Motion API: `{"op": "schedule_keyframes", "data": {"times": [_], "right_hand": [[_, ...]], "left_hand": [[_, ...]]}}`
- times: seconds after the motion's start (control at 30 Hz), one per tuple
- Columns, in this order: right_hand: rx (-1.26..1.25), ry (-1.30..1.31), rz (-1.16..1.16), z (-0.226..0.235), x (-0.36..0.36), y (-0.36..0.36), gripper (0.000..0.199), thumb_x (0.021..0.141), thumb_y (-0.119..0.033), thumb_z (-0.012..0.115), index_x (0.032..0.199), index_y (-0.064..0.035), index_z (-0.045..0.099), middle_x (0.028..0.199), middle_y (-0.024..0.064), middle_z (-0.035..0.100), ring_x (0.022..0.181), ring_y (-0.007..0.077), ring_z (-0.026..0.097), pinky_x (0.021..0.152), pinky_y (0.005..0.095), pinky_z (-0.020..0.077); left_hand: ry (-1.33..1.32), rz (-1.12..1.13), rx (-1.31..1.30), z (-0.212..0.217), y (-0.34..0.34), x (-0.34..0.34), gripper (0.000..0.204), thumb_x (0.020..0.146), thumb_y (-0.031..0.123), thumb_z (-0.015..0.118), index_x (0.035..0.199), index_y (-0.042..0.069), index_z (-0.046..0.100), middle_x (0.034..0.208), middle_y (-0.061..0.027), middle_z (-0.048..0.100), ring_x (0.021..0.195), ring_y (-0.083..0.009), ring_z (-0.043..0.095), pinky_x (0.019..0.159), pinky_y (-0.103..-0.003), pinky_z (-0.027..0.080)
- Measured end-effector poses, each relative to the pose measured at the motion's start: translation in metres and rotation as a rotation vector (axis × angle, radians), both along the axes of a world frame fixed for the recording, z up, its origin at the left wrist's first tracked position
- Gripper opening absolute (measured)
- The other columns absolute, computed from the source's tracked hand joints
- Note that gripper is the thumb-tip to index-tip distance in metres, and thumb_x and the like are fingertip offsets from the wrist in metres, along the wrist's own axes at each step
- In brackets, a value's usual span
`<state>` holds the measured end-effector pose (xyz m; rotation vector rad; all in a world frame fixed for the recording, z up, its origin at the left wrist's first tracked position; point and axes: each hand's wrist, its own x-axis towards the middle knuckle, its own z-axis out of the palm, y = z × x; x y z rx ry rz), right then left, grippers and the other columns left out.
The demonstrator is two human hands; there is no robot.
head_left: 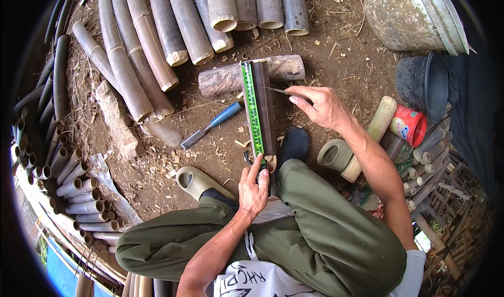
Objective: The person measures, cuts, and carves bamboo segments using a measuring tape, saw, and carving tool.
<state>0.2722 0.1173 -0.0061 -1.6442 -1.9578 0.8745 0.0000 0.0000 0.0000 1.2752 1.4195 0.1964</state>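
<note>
A dark bamboo tube [266, 108] lies lengthwise before me, its far end resting on a short, bark-covered log [220, 81]. Along the tube's left side runs the green blade of a tape measure [252, 108]. My left hand [253, 192] is closed at the near end, holding the tape measure with its index finger on the blade; the case is mostly hidden. Between the fingers of my right hand [324, 107] is a slim pointed metal tool [279, 91], its tip at the tube's right side near the far end. Its exact kind is unclear.
A blue-handled chisel [215, 123] lies on the dirt left of the tube. Thick bamboo tubes [176, 24] line the far side, and cut pieces [86, 207] are stacked at left. Buckets [415, 16] and a red container [408, 124] stand at right. Slip-on shoes [202, 183] flank me.
</note>
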Motion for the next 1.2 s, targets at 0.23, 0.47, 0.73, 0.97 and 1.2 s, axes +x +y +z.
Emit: {"op": "schedule_keyframes", "data": {"times": [0.23, 0.47, 0.73, 0.97, 1.2], "right_hand": [[0.018, -0.025, 0.051, -0.003, 0.001, 0.011, 0.025, 0.094, -0.028, 0.062, 0.108, -0.0087, 0.069, 0.093, 0.0157, 0.072, 0.083, 0.0351, 0.069, 0.069, 0.0421, 0.0563], [-0.042, -0.036, 0.096, 0.001, -0.002, 0.019, 0.026, 0.094, -0.032, 0.062, 0.106, -0.0107, 0.070, 0.093, 0.0137, 0.072, 0.081, 0.0344, 0.069, 0.067, 0.0425, 0.0557], [-0.077, -0.095, 0.101, 0.008, -0.007, 0.024, 0.024, 0.093, -0.028, 0.064, 0.107, -0.0099, 0.070, 0.094, 0.0145, 0.072, 0.082, 0.0352, 0.069, 0.069, 0.0426, 0.0555], [-0.040, -0.121, 0.135, 0.005, -0.006, 0.024, 0.025, 0.096, -0.034, 0.057, 0.107, -0.0137, 0.067, 0.086, 0.0119, 0.071, 0.077, 0.0358, 0.068, 0.064, 0.0452, 0.0542], [0.002, -0.110, 0.115, 0.002, -0.009, 0.021, 0.023, 0.094, -0.032, 0.060, 0.105, -0.0131, 0.067, 0.084, 0.0116, 0.070, 0.075, 0.0352, 0.068, 0.062, 0.0453, 0.0541]], "left_hand": [[-0.048, 0.016, 0.019, -0.003, -0.005, 0.002, 0.045, 0.099, 0.025, 0.052, 0.141, 0.010, 0.052, 0.093, -0.0186, 0.060, 0.086, -0.0307, 0.061, 0.082, -0.040, 0.048], [-0.035, 0.017, -0.004, -0.002, 0.000, 0.002, 0.045, 0.098, 0.026, 0.052, 0.141, 0.012, 0.052, 0.090, -0.0185, 0.060, 0.083, -0.0302, 0.062, 0.080, -0.040, 0.048], [-0.030, -0.002, 0.021, -0.005, 0.002, 0.001, 0.045, 0.096, 0.023, 0.054, 0.140, 0.010, 0.052, 0.098, -0.0218, 0.061, 0.091, -0.0364, 0.063, 0.084, -0.043, 0.049], [-0.018, -0.008, -0.023, -0.004, 0.005, 0.001, 0.045, 0.095, 0.021, 0.054, 0.139, 0.009, 0.052, 0.102, -0.0231, 0.061, 0.095, -0.0391, 0.062, 0.087, -0.044, 0.049], [-0.027, -0.011, 0.013, -0.006, 0.003, 0.000, 0.045, 0.096, 0.022, 0.054, 0.139, 0.008, 0.052, 0.102, -0.0234, 0.061, 0.096, -0.0392, 0.062, 0.087, -0.045, 0.049]]}}
